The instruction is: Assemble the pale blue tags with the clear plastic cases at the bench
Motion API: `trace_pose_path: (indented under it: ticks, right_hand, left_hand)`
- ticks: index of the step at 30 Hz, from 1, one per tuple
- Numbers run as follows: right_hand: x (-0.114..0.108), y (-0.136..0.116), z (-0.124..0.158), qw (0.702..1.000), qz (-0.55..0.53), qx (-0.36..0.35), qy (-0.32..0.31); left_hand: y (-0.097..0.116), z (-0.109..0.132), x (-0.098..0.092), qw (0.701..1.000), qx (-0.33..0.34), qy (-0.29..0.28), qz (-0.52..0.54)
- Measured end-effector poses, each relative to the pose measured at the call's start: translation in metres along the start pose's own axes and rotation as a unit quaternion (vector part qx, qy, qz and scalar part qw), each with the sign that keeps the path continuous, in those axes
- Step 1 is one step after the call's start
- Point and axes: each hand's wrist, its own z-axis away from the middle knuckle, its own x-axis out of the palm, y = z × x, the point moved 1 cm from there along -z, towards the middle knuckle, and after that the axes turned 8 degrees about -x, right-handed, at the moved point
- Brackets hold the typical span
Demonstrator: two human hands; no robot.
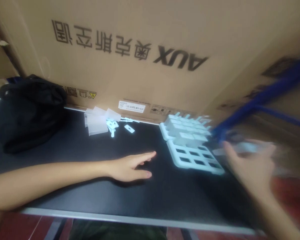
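Observation:
My left hand [131,165] lies flat on the black table [95,180], fingers stretched out to the right, holding nothing. My right hand [250,163] is at the table's right edge, blurred by motion; it seems to hold a pale flat piece [242,147], and its fingers are too smeared to read. Just left of it lies a white plastic tray [192,158] with rectangular slots, and a stack of white parts [186,128] sits on its far end.
A large AUX cardboard box [150,50] stands along the table's back. A black bag [27,110] rests at the left. Clear plastic pieces and small white parts [102,121] lie near the box. A blue frame [265,96] runs at the right.

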Motion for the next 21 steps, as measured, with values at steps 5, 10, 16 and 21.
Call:
trace_pose_path:
  ticks: [5, 10, 16, 21]
  right_hand:
    - [0.036, 0.026, 0.003, 0.99, 0.062, -0.001, -0.126]
    - [0.063, 0.033, 0.017, 0.981, 0.144, -0.009, -0.127]
    - [0.073, 0.045, 0.018, 0.983, 0.114, -0.025, -0.14]
    - [0.081, 0.05, 0.014, 0.979, 0.058, -0.09, -0.175]
  left_hand:
    - [0.003, -0.001, 0.0, 1.0, -0.019, -0.005, -0.002]
    - [0.012, -0.002, -0.002, 0.999, -0.036, -0.014, -0.013]
    - [0.014, -0.003, -0.002, 0.999, -0.021, -0.011, -0.046]
    - [0.014, -0.004, -0.001, 0.995, 0.03, -0.015, -0.094]
